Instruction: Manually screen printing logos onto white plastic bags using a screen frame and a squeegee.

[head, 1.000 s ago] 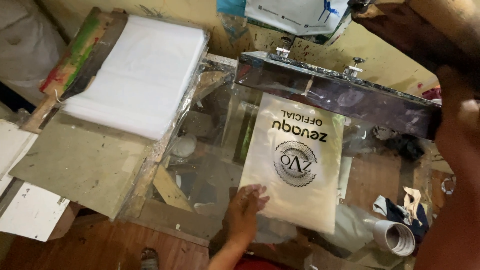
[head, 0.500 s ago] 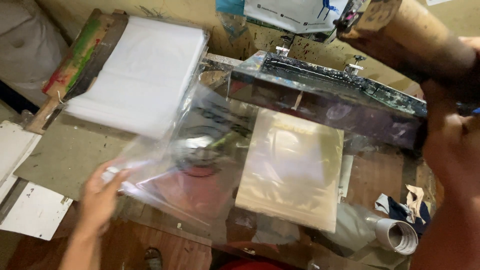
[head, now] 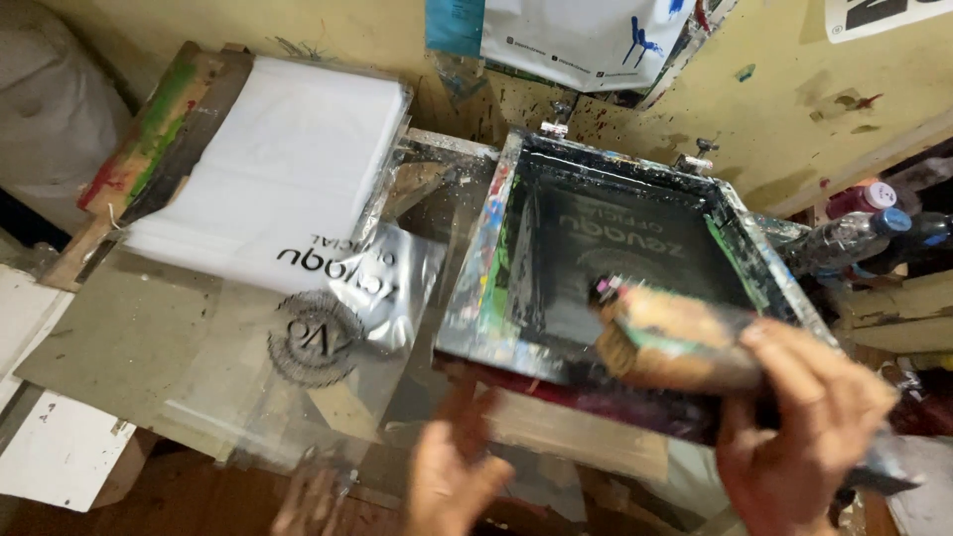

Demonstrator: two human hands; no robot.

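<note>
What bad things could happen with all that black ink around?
The right hand holds the inky squeegee over the screen frame, so ink could drip or get on the fingers. The freshly printed clear bag lies partly over the stack of white bags; if its ink is wet, it might smear or mark them. The left hand is nearby and could brush it.

The right hand (head: 804,417) grips a wooden squeegee (head: 670,342) over the near right part of a paint-spattered printing screen frame (head: 606,248), which lies flat on the worktop (head: 109,347). The left hand (head: 452,467), blurred, is open just below the frame's near left corner. Left of the frame a clear plastic bag (head: 328,328) with a black round print lies partly over a stack of white bags (head: 288,169) toward the far left corner.
</note>
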